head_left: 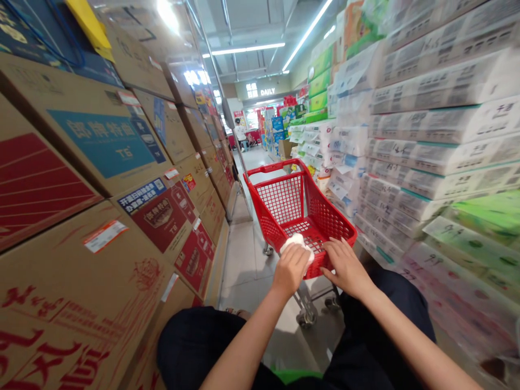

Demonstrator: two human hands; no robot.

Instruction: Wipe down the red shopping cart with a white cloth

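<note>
A red plastic shopping cart [280, 197] on metal wheels stands in the aisle between my legs and the far shelves. My left hand [291, 265] presses a crumpled white cloth [298, 239] against the left part of the cart's near rim, its fingers bent over the cloth. On the right part of the same rim rests my right hand [343, 265], fingers spread, thumb below the edge. The cart's basket shows only its grid walls and floor.
Stacked cardboard boxes [97, 130] line the left side. Wrapped white paper packs [426, 124] rise on the right, with green packs [487, 216] lower down. A metal pole [227, 108] stands left of the cart. Far down the aisle is a person [239, 131].
</note>
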